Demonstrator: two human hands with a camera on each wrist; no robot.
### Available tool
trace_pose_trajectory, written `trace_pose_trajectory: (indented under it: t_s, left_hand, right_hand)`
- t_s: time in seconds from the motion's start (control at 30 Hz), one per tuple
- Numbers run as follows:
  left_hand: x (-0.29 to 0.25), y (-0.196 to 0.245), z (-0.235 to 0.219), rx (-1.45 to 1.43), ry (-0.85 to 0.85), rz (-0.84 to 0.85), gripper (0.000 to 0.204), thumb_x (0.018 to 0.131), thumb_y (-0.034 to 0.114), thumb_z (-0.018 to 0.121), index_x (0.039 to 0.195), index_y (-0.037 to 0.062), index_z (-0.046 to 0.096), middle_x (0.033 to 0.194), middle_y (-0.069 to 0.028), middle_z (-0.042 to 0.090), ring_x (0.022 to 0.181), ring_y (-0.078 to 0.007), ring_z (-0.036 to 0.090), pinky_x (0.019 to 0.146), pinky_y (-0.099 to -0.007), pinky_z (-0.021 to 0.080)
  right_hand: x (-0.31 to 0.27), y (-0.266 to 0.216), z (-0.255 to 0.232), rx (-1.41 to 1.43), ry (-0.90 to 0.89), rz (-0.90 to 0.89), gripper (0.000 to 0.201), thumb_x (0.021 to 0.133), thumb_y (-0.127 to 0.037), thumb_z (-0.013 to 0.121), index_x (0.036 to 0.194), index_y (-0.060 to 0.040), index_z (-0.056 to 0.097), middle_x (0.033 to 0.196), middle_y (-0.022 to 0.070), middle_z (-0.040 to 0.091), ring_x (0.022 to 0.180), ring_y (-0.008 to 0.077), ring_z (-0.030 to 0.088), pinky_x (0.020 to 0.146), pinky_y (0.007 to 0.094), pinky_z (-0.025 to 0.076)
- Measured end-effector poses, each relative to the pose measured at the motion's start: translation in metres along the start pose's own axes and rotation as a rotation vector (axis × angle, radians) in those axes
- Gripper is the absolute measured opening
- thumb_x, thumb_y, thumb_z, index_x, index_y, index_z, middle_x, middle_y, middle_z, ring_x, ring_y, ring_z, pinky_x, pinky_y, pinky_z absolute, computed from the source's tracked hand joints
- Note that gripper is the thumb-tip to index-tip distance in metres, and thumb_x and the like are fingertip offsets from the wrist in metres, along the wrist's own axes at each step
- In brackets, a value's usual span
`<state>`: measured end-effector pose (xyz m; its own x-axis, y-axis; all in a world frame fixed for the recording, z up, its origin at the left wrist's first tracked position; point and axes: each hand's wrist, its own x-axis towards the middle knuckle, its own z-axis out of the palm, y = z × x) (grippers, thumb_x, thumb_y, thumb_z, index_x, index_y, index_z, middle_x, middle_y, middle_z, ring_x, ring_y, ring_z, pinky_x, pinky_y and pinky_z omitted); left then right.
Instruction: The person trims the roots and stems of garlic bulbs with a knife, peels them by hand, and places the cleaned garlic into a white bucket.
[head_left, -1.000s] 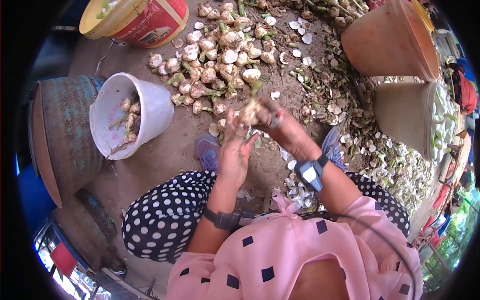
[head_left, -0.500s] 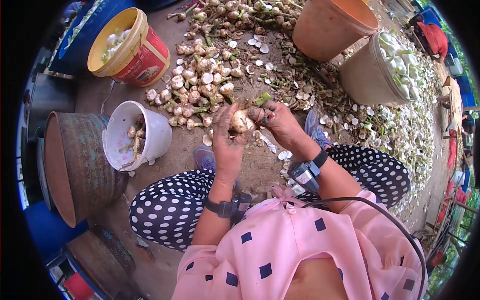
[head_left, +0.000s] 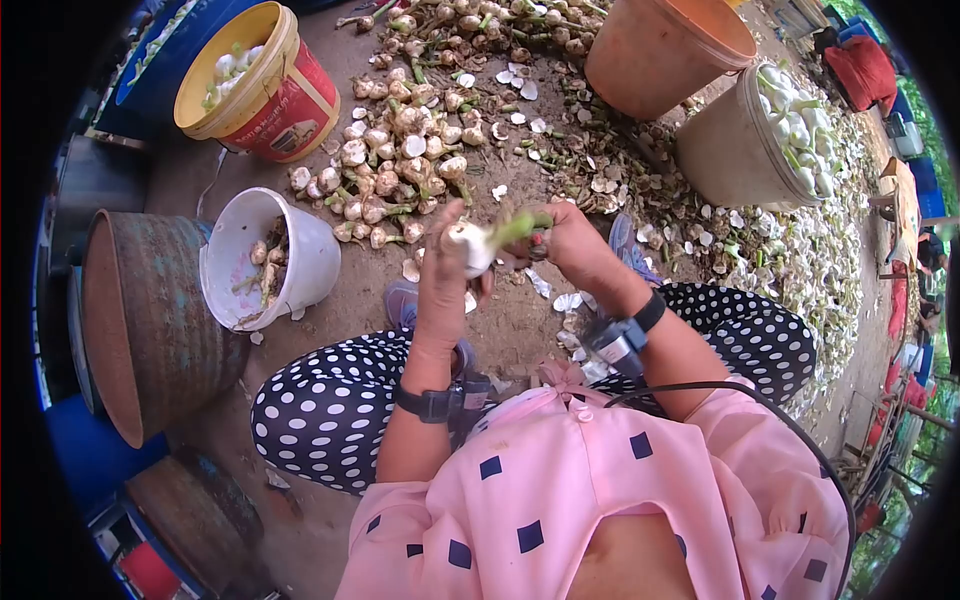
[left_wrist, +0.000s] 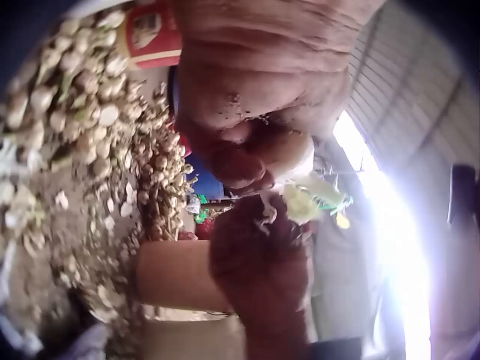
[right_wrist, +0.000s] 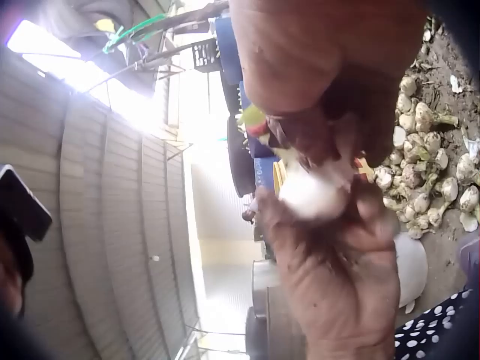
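Observation:
A white garlic bulb (head_left: 472, 250) with a green stem is held between the two hands above the ground. The left hand (head_left: 445, 275) curls its fingers and thumb round the bulb, which also shows in the left wrist view as a pale bulb (left_wrist: 291, 154). The right hand (head_left: 580, 250) pinches the stem side with curled fingers. In the right wrist view the bulb (right_wrist: 313, 196) looks white and blurred, lying in the left hand (right_wrist: 337, 277) under the right hand (right_wrist: 330, 60).
A garlic pile (head_left: 390, 165) lies ahead. At left stand a white bucket (head_left: 315, 262) holding a few bulbs, a yellow-red bucket (head_left: 300, 110) and a rusty drum (head_left: 160, 330). An orange bucket (head_left: 650, 65) and a bucket of peeled garlic (head_left: 725, 150) stand at right; peelings (head_left: 800, 270) cover the ground.
The bulb went from brown and dirt-covered to white, and it has moved slightly left with the left hand. The green stem now points toward the right hand.

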<state>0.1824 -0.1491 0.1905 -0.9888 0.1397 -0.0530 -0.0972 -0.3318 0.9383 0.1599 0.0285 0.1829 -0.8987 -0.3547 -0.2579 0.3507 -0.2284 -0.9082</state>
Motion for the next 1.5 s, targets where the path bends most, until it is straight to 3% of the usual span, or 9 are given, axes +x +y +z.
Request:
trace_pose_trajectory:
  t_s: [0.07,0.23,0.3,0.43,0.57,0.73,0.87,1.13,1.5]
  left_hand:
    - [0.001,0.005,-0.014,-0.471,-0.238,-0.483,0.074,0.086,0.068,0.036,0.127,0.007,0.042,0.073,-0.0072,0.061,0.05,-0.0111,0.057,0.036,-0.0204,0.039]
    - [0.003,-0.014,-0.018,-0.252,-0.123,-0.356,0.065,0.084,0.057,0.054,0.125,0.0077,0.043,0.087,-0.0083,0.062,0.063,-0.0134,0.062,0.041,-0.021,0.046]
    - [0.007,-0.021,-0.019,0.392,-0.04,0.169,0.053,0.08,0.03,0.066,0.123,0.0058,0.047,0.102,-0.0092,0.059,0.074,-0.0143,0.062,0.051,-0.021,0.052]
    - [0.004,0.009,-0.009,-0.241,-0.128,-0.093,0.052,0.077,0.012,0.069,0.123,0.0048,0.048,0.107,-0.0052,0.057,0.079,-0.0113,0.06,0.058,-0.0204,0.052]
    - [0.005,-0.009,-0.015,0.128,0.093,-0.222,0.035,0.087,0.012,0.062,0.12,0.0052,0.052,0.103,-0.0055,0.06,0.082,-0.0098,0.061,0.058,-0.0219,0.052]
    - [0.003,-0.013,-0.019,-0.607,0.082,-0.184,0.036,0.085,0.013,0.063,0.119,0.0089,0.052,0.113,-0.0116,0.06,0.101,-0.0184,0.059,0.082,-0.0293,0.053]
    - [0.004,-0.016,-0.013,-0.394,0.023,-0.087,0.036,0.086,0.017,0.063,0.12,0.0074,0.052,0.116,-0.0098,0.058,0.104,-0.0169,0.056,0.088,-0.0285,0.049]
    - [-0.001,-0.016,-0.002,-0.022,-0.042,-0.057,0.046,0.086,0.029,0.064,0.12,0.0003,0.054,0.116,-0.0086,0.058,0.103,-0.0173,0.056,0.089,-0.0301,0.045]
    - [0.009,0.0,0.011,-0.215,0.26,-0.164,0.034,0.092,0.026,0.056,0.113,0.0002,0.057,0.108,-0.0104,0.062,0.094,-0.0184,0.061,0.08,-0.0283,0.049]
  right_hand:
    - [-0.001,-0.003,-0.009,0.033,-0.108,0.115,0.016,0.081,-0.003,0.06,0.095,0.0013,0.068,0.079,0.0019,0.065,0.072,0.0083,0.055,0.066,0.0232,0.043]
    - [-0.005,-0.029,0.004,-0.263,-0.01,0.052,0.016,0.082,0.0,0.055,0.094,0.0011,0.067,0.079,0.003,0.065,0.072,0.0103,0.057,0.065,0.0254,0.045]
    - [-0.003,-0.021,0.001,-0.097,0.018,0.075,0.015,0.083,-0.001,0.057,0.094,-0.0003,0.067,0.08,0.0032,0.065,0.074,0.0119,0.059,0.065,0.0276,0.049]
    - [-0.016,-0.025,0.015,0.4,0.238,0.143,0.011,0.083,-0.001,0.057,0.088,-0.003,0.067,0.077,0.0034,0.065,0.074,0.0154,0.062,0.065,0.0315,0.053]
    - [-0.005,-0.005,0.004,-0.391,-0.025,-0.063,0.011,0.082,-0.008,0.063,0.092,-0.0033,0.062,0.081,0.0024,0.064,0.077,0.0174,0.063,0.072,0.034,0.053]
    - [-0.017,-0.022,-0.018,0.589,0.013,-0.069,0.031,0.082,-0.01,0.061,0.111,-0.0019,0.052,0.105,0.0119,0.062,0.088,0.0214,0.062,0.076,0.0369,0.052]
    - [-0.024,-0.018,-0.021,-1.446,0.126,0.028,0.059,0.071,-0.025,0.074,0.124,-0.0079,0.053,0.099,0.0167,0.066,0.089,0.0252,0.065,0.077,0.0356,0.049]
    - [-0.017,-0.014,0.019,-1.366,0.077,-0.367,0.018,0.063,-0.013,0.065,0.077,-0.0039,0.059,0.067,0.0179,0.062,0.067,0.0365,0.063,0.06,0.0445,0.05]
    - [-0.005,-0.002,-0.007,-0.618,0.114,-0.179,0.028,0.074,-0.014,0.063,0.099,-0.0035,0.063,0.077,0.0152,0.064,0.066,0.0291,0.061,0.065,0.0348,0.048]
